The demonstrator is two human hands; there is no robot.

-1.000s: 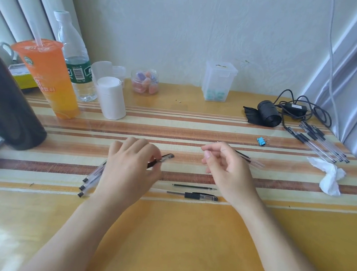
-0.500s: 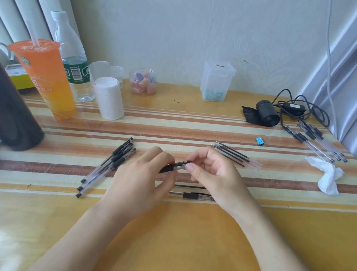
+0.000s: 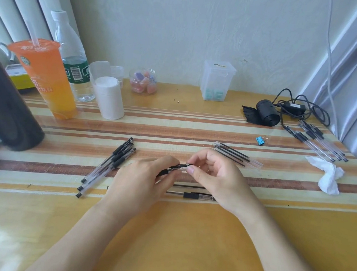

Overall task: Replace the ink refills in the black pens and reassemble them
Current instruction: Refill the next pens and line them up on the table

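We note the left hand (image 3: pixel 141 181) and right hand (image 3: pixel 215 175) both pinching one black pen (image 3: pixel 175 168), held tilted above the table (image 3: pixel 186 233); clear barrel section, black grip.

Yellow bench (image 3: pixel 184 254), striped band across it. Back left: dark jug (image 3: pixel 5 107), orange drink cup (image 3: pixel 46 80), water bottle (image 3: pixel 73 61), white canister (image 3: pixel 110 99). Back middle: jar (image 3: pixel 143 82), clear box (image 3: pixel 218 80). Right: black roll (image 3: pixel 267 110), cable (image 3: pixel 305 105), blue clip (image 3: pixel 260 140), capped pens (image 3: pixel 315 139), tissue (image 3: pixel 329 176). Centre: pen bundle (image 3: pixel 110 164), refills (image 3: pixel 234 154), one loose refill (image 3: pixel 188 186), open pen (image 3: pixel 198 196).
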